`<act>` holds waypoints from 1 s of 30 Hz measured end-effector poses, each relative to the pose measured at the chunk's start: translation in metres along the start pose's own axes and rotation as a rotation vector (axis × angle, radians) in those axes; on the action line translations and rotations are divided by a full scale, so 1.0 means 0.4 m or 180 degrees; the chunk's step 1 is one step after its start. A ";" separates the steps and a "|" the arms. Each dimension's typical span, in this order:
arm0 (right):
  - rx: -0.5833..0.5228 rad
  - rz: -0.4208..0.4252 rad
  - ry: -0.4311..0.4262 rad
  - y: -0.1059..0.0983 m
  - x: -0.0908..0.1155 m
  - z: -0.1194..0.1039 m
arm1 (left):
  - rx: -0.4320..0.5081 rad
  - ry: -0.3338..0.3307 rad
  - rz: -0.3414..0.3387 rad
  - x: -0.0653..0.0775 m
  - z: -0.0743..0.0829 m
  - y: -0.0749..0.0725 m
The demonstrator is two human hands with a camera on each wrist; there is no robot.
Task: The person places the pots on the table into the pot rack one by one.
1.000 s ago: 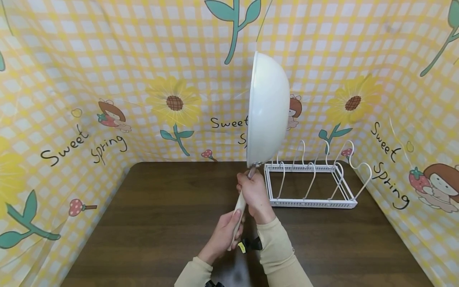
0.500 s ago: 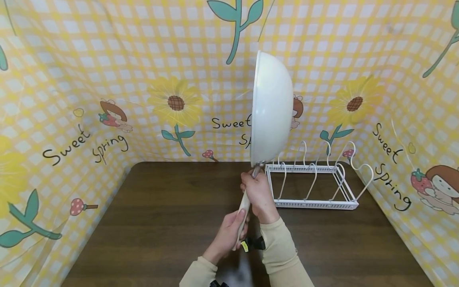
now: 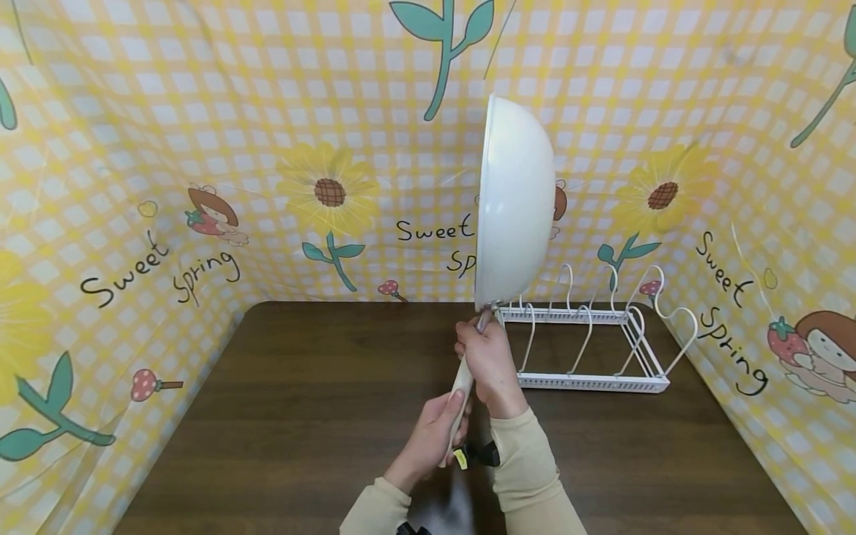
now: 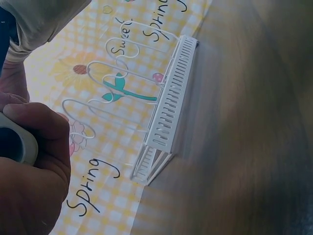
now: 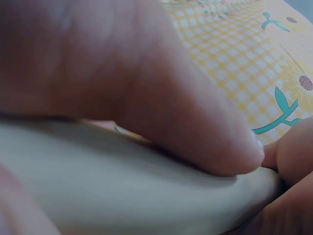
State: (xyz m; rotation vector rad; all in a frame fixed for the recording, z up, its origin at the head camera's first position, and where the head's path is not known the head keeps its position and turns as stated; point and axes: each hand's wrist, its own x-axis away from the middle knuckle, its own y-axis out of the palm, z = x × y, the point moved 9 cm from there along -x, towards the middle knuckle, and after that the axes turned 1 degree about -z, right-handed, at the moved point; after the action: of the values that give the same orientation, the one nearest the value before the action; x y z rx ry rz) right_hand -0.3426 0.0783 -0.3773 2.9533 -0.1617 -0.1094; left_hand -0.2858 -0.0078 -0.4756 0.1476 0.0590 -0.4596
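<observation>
A white deep frying pan is held up on edge in the head view, its rounded outside facing right and the inside out of sight. My right hand grips the pale handle high up, just under the pan body. Lower down, my left hand wraps the same handle near its end, thumb lying along it. The handle's hollow end pokes out of that fist in the left wrist view. Close up, a thumb presses on the handle in the right wrist view.
A white wire pan rack with several curved dividers stands on the dark wooden table, right of the hands. The pan's lower edge overlaps the rack's back left corner in the head view. Yellow checked cloth closes off the back and sides.
Both hands and the pan have drifted slightly right in the head view, the pan now overlapping more of the rack's left end. Their grips on the handle look the same.
</observation>
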 end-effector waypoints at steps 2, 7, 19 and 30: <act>0.0000 0.0001 -0.0011 -0.003 0.000 -0.003 | -0.0015 0.0009 0.0006 -0.002 0.002 0.003; -0.0031 0.0006 0.0002 -0.012 -0.001 -0.007 | -0.0035 0.0009 0.0032 -0.006 0.003 0.011; -0.0108 0.0052 0.0067 -0.030 0.003 -0.014 | -0.0066 -0.0043 -0.0020 -0.013 0.004 0.026; 0.0032 0.0116 0.0060 -0.055 0.002 -0.016 | -0.0026 -0.0050 -0.0098 -0.024 0.004 0.042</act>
State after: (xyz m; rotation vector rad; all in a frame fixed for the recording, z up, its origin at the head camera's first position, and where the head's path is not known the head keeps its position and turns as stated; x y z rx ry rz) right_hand -0.3393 0.1007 -0.3752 2.9589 -0.2138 -0.0758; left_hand -0.2868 0.0109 -0.4710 0.1351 0.0477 -0.4911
